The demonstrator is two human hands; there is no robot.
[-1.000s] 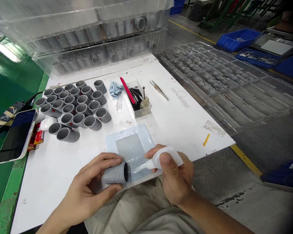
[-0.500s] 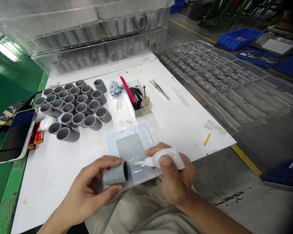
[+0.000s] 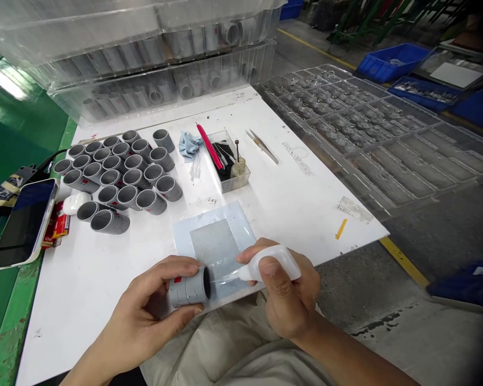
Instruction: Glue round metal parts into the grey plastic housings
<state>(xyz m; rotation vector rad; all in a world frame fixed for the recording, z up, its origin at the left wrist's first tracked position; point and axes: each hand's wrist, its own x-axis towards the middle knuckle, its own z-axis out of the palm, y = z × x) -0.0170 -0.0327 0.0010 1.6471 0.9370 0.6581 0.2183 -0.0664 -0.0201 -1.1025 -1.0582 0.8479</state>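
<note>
My left hand (image 3: 145,316) grips a short grey plastic tube (image 3: 188,288) lying on its side at the near edge of the white table (image 3: 290,198), its open end facing right. A small red mark shows on the tube's top. My right hand (image 3: 290,300) is closed around a white squeeze bottle (image 3: 271,261), whose thin clear nozzle points left and reaches the tube's open end. Both hover over a clear plastic sheet (image 3: 215,236) on the table.
Several grey tubes (image 3: 121,174) lie grouped at the left. A phone (image 3: 22,222) lies at the table's left edge. A clear box of tools (image 3: 229,161), a blue cloth (image 3: 187,143) and tweezers (image 3: 261,146) sit behind. Clear trays (image 3: 145,59) are stacked at the back; moulded trays (image 3: 366,123) lie right.
My left hand has turned the tube slightly, so a red mark now shows on top. The bottle's nozzle stays at the tube's mouth, shifting a little.
</note>
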